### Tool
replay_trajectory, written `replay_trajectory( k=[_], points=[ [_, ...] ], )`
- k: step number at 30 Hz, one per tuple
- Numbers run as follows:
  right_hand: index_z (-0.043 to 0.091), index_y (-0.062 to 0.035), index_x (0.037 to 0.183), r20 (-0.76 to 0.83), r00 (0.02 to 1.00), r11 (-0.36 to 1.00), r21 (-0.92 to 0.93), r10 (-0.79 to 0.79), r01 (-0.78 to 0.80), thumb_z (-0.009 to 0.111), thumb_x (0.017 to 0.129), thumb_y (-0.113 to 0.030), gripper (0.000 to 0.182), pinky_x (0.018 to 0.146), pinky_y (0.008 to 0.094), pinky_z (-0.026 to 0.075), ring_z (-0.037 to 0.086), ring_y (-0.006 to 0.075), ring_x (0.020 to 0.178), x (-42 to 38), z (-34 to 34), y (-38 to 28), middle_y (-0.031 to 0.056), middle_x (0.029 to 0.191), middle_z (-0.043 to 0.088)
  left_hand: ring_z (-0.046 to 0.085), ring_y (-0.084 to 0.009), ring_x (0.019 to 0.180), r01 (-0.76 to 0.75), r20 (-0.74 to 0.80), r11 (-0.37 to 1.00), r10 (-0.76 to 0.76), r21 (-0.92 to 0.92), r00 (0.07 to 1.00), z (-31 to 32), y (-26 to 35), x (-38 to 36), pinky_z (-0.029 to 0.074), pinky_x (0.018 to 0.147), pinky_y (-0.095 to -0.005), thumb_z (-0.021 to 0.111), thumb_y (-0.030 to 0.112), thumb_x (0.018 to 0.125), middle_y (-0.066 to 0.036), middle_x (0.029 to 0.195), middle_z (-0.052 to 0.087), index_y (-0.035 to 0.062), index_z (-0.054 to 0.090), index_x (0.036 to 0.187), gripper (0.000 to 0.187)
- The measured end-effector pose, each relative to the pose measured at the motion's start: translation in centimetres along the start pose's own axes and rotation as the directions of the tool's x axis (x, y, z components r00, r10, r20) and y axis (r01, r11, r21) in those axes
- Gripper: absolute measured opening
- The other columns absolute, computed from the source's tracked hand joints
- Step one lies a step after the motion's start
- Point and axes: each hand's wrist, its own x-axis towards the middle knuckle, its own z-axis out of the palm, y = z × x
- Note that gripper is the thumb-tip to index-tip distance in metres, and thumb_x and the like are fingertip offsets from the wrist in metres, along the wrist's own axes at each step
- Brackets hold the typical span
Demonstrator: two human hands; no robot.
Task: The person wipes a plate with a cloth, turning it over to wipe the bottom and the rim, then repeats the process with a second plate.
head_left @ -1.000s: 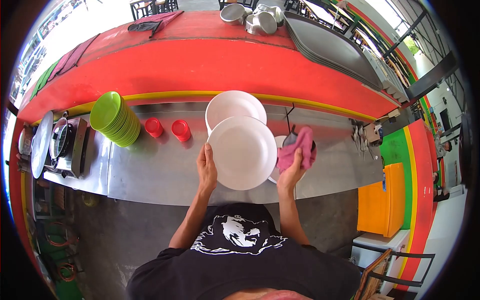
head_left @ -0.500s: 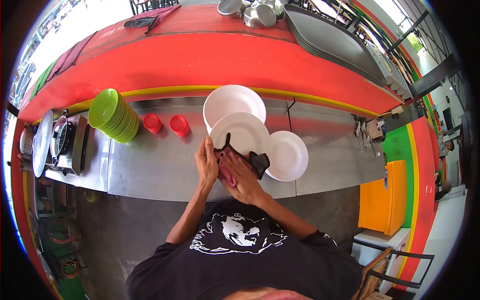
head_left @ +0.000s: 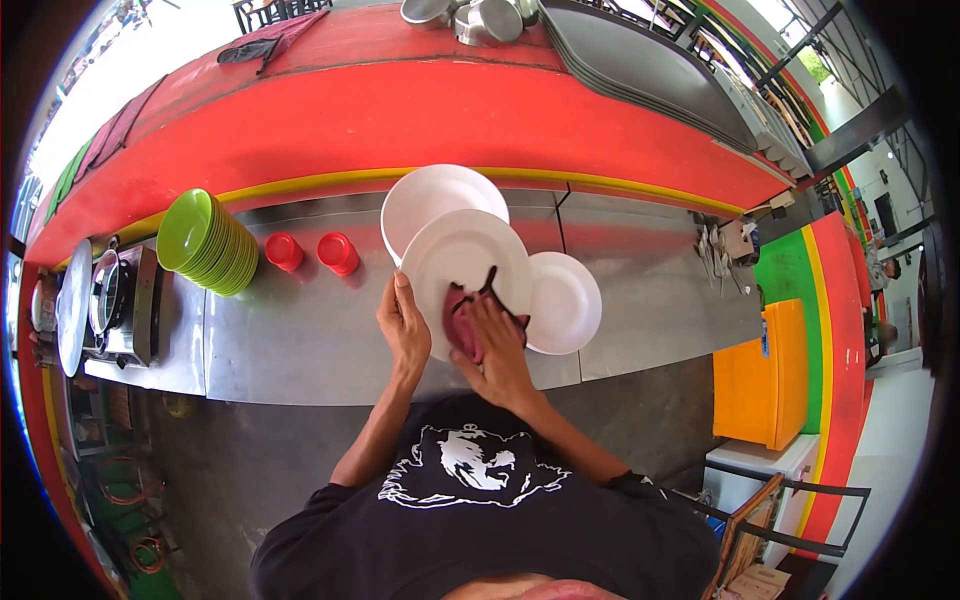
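A white plate (head_left: 465, 240) is held up over the steel counter, gripped at its left edge by my left hand (head_left: 405, 325). My right hand (head_left: 492, 355) presses a maroon and black cloth (head_left: 463, 325) against the plate's face, fingers bent over the fabric. Behind the held plate, a larger white plate or stack of them (head_left: 440, 188) rests on the counter, partly covered. Another white plate (head_left: 568, 303) lies just to the right, its left edge hidden.
Left on the steel counter (head_left: 290, 350) stand two red cups (head_left: 338, 254), a leaning stack of green bowls (head_left: 205, 245) and a stove with a pan (head_left: 108, 290). Utensils (head_left: 718, 255) lie at right. Metal trays (head_left: 650, 70) and pots (head_left: 488, 20) top the red ledge.
My right hand and the cloth have moved up and right, further onto the plate's face. The plate is now turned more upright, and the whole view has shifted slightly.
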Motion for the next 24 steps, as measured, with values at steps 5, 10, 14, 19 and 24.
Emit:
replay_trajectory(
  k=[5, 10, 14, 19, 24],
  points=[
    [0.032, 0.0014, 0.153, -0.074, 0.991, 0.969, 0.213, -0.115, 0.129, 0.053, 0.097, -0.032, 0.069, 0.12, 0.0519, 0.02, 0.021, 0.0406, 0.15, 2.0, 0.2, -0.9, 0.0215, 0.162, 0.025, 0.04, -0.004, 0.073, 0.035, 0.087, 0.976, -0.016, -0.213, 0.996, 2.2, -0.1, -1.5, 0.035, 0.062, -0.0221, 0.044, 0.036, 0.109, 0.006, 0.078, 0.05, -0.0025, 0.065, 0.106, 0.044],
    [0.032, 0.001, 0.153, -0.172, 0.983, 0.998, -0.028, -0.063, 0.059, 0.054, 0.096, -0.025, 0.067, 0.119, 0.0524, 0.02, 0.022, 0.0432, 0.149, 5.3, -1.7, 0.5, 0.0225, 0.161, 0.025, 0.034, -0.0044, 0.068, 0.057, 0.124, 0.996, -0.049, -0.067, 0.991, 1.3, -0.1, -2.3, 0.028, 0.057, -0.0244, 0.043, 0.036, 0.109, 0.006, 0.072, 0.043, -0.0041, 0.063, 0.101, 0.046],
    [0.034, 0.0011, 0.152, -0.08, 0.991, 0.993, 0.036, -0.111, 0.114, 0.052, 0.096, -0.032, 0.067, 0.12, 0.0512, 0.019, 0.021, 0.0414, 0.15, 3.8, -1.4, -0.4, 0.0231, 0.161, 0.026, 0.035, -0.0041, 0.067, 0.015, 0.046, 0.993, -0.01, -0.119, 0.999, 1.2, -0.2, -1.3, 0.029, 0.056, -0.0236, 0.043, 0.035, 0.109, 0.007, 0.071, 0.043, -0.0032, 0.062, 0.095, 0.045],
    [0.04, -0.0004, 0.15, 0.163, 0.96, 0.965, 0.166, -0.229, 0.202, 0.045, 0.099, -0.04, 0.064, 0.121, 0.0514, 0.018, 0.019, 0.038, 0.151, 1.4, -0.9, -0.6, 0.0203, 0.161, 0.027, 0.037, -0.0031, 0.067, 0.043, 0.061, 0.992, -0.036, -0.118, 0.998, -0.6, -0.6, -1.0, 0.032, 0.055, -0.0231, 0.045, 0.033, 0.109, 0.007, 0.071, 0.047, -0.0021, 0.063, 0.093, 0.043],
    [0.041, -0.0029, 0.15, 0.026, 0.982, 0.978, -0.095, -0.187, 0.188, 0.046, 0.101, -0.035, 0.059, 0.12, 0.0541, 0.015, 0.017, 0.0416, 0.151, 3.4, -1.4, 0.6, 0.0187, 0.163, 0.023, 0.033, -0.0029, 0.068, 0.043, 0.104, 0.992, -0.03, -0.117, 0.994, 0.3, 0.3, -2.8, 0.028, 0.056, -0.0232, 0.044, 0.032, 0.109, 0.009, 0.072, 0.041, -0.0011, 0.061, 0.092, 0.041]
  ],
)
